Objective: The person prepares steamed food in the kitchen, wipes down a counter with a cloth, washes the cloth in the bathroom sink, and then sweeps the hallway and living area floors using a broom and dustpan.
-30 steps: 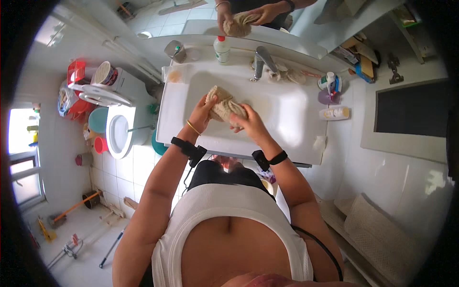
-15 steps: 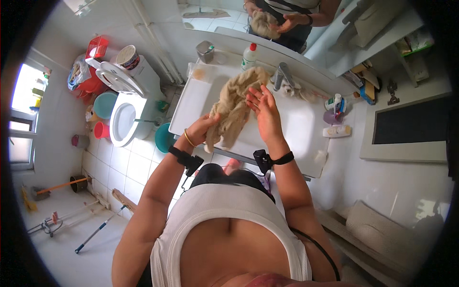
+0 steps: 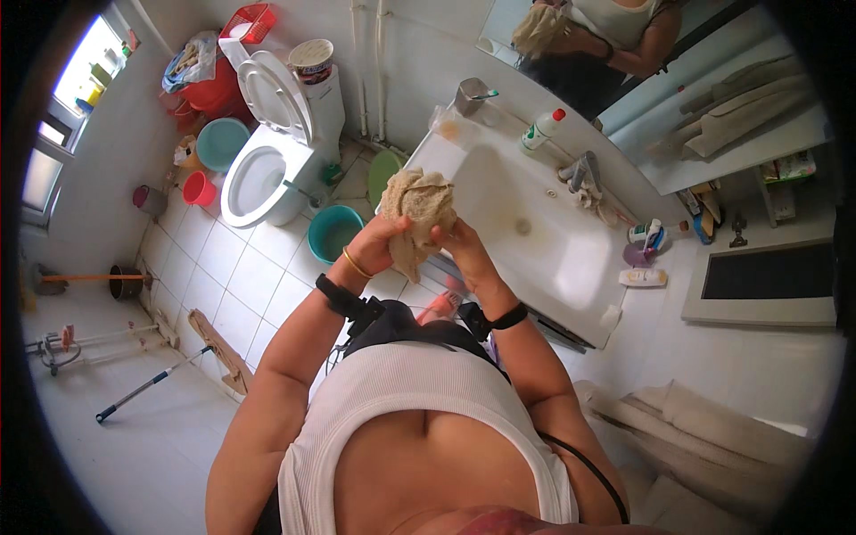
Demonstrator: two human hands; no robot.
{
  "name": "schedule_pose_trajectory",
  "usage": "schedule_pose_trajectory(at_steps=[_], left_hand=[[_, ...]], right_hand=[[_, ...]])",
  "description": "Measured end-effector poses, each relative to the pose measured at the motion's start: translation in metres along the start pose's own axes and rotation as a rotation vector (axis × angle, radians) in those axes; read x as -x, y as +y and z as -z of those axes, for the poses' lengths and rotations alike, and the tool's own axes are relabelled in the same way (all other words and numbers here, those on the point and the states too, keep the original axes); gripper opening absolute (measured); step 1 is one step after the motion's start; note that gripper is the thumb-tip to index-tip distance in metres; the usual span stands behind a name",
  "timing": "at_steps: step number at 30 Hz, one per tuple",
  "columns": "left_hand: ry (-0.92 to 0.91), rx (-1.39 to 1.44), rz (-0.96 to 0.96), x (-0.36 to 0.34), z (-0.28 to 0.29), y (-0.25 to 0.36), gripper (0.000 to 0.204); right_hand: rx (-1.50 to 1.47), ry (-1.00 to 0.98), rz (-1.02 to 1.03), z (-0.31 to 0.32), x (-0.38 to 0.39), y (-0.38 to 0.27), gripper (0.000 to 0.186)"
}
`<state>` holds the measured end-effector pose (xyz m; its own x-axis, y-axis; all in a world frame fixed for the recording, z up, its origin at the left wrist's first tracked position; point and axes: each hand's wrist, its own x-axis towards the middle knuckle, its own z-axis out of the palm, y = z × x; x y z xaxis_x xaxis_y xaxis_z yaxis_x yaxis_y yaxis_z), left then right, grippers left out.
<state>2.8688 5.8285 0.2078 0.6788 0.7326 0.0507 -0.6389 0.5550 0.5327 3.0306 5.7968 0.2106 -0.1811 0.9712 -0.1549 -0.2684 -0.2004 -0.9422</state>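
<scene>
A bunched beige cloth [image 3: 417, 201] is gripped between my left hand [image 3: 379, 239] and my right hand [image 3: 462, 248], with part of it hanging down between them. Both hands are at the left front edge of the white sink [image 3: 604, 316]. The sink's faucet [image 3: 581, 171] has a pale crumpled item around its base. A red-capped white bottle [image 3: 542, 129] and a grey cup with a toothbrush [image 3: 469, 98] stand on the back rim.
To my left are an open toilet [image 3: 267, 174], a teal basin [image 3: 334, 234], a red bucket [image 3: 199, 188] and a mop handle [image 3: 152, 383] along the floor. Bottles [image 3: 642, 276] stand right of the sink; a mirror [image 3: 580, 62] hangs above it.
My hands have drawn the cloth leftward, away from the basin's middle, and bunched it up again. My right hand's spread fingers have closed on it. The view has turned toward the toilet.
</scene>
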Motion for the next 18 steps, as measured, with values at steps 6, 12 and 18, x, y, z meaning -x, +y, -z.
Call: schedule_pose_trajectory(at_steps=[6, 12, 18], left_hand=[[0.115, -0.041, 0.039, 0.021, -0.010, 0.024, 0.057], [0.026, -0.176, 0.055, 0.045, 0.003, 0.033, 0.057], [0.271, -0.393, 0.025, 0.056, 0.012, 0.055, 0.045]], right_hand=[[-0.009, -0.071, -0.077, -0.031, 0.007, -0.004, 0.058], [-0.641, -0.081, -0.236, -0.060, 0.010, -0.006, 0.039], [-0.273, 0.094, 0.113, -0.038, 0.006, -0.002, 0.032]])
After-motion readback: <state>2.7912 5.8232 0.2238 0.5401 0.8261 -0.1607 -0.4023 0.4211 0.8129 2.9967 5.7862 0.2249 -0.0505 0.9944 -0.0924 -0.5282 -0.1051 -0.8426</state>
